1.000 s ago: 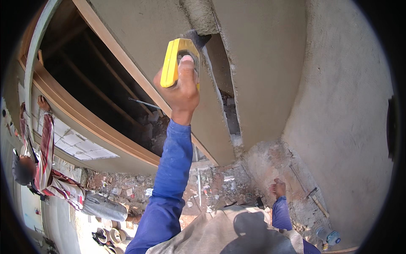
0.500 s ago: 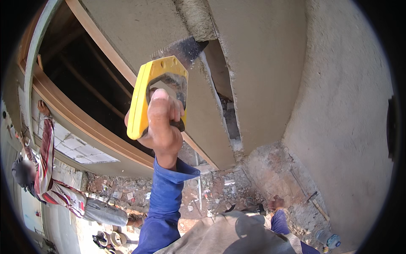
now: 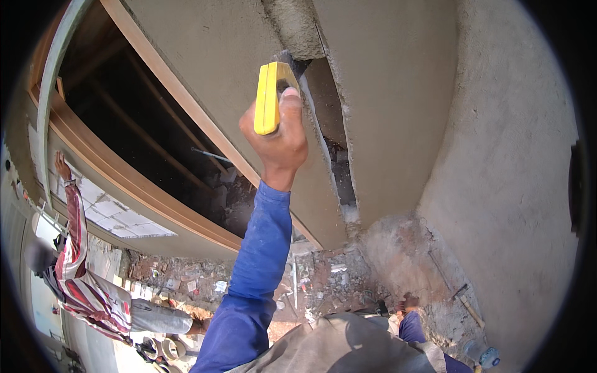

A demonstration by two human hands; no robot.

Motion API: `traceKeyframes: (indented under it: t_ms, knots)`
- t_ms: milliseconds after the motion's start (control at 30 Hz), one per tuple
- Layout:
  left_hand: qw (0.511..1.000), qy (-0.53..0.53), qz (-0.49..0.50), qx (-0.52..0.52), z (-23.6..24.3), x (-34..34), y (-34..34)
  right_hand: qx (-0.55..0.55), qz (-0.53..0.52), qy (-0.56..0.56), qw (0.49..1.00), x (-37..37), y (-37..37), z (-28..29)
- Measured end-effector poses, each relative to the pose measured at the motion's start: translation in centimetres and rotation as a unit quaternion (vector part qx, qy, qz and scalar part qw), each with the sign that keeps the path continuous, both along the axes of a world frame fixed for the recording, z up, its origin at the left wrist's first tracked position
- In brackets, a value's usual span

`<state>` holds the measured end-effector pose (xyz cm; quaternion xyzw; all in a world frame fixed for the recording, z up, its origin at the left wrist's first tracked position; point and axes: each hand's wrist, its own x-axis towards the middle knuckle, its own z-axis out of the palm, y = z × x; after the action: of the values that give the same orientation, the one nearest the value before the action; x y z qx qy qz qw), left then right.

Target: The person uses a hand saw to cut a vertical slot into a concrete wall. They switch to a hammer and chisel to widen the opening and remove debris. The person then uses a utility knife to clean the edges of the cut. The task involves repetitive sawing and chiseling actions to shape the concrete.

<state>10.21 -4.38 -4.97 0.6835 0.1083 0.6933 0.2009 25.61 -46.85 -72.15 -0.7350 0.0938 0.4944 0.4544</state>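
Note:
My left hand [image 3: 277, 140] is closed around the yellow handle [image 3: 267, 99] of a hand saw. Its dark toothed blade [image 3: 289, 59] is at the upper end of a long narrow slot [image 3: 329, 105] cut in a grey plastered wall [image 3: 388, 112], just below a band of rough mortar [image 3: 289, 28]. My right hand [image 3: 409, 302] hangs low at the right, small and shadowed, so its finger shape is unclear.
A timber-framed dark opening [image 3: 155, 193] is on the left. A co-worker in a striped top [image 3: 93, 286] reaches up beside it. Below lie rubble [image 3: 317, 280], buckets [image 3: 171, 348], a wooden-handled tool [image 3: 469, 308] and a plastic bottle [image 3: 488, 354]. A plain wall [image 3: 504, 186] curves along the right.
The saw came down and left toward me, then rose again to the slot's upper end. My right hand is lower than a second ago. One of the co-worker's arms has dropped.

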Motion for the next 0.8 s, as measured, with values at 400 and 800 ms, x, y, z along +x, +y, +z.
traceKeyframes:
  t_ms: [400, 800]
  knots:
    - [0.996, 0.046, -0.066, -0.033, 1.1, -0.6, -4.7, -0.035, 0.010, 0.010, 0.999, 0.3, -0.4, -0.9]
    - [0.990, 0.017, -0.073, -0.121, 2.1, -0.8, -10.3, -0.020, 0.006, 0.035, 0.999, 0.4, 0.4, 2.0]
